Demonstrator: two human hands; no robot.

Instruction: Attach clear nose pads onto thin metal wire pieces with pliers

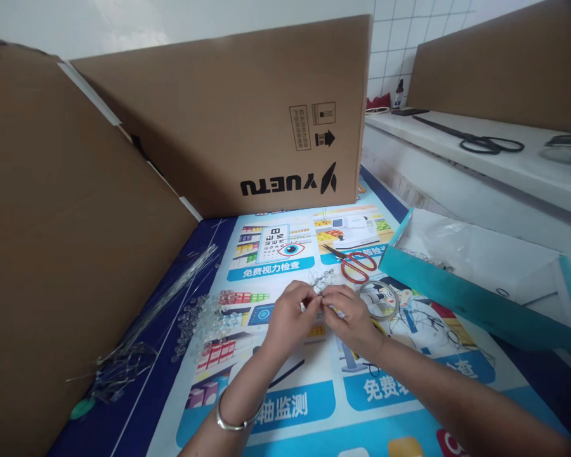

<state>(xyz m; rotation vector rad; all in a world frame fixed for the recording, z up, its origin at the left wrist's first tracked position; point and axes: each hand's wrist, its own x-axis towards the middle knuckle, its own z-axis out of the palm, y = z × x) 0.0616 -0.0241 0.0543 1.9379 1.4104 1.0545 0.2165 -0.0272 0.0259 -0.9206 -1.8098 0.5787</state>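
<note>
Silver wire, thin and bent into a small frame piece, sits pinched between both hands over the bright printed poster mat. The left hand — steel bangle on its wrist — closes its fingertips on the near end; the right hand clamps beside it, fingertips touching. Red-handled scissors lie just beyond; clear round pads scatter left.

L hand & R hand meet fingertip to fingertip at frame centre, fingers pinched; both forearms enter from bottom edge.
</note>
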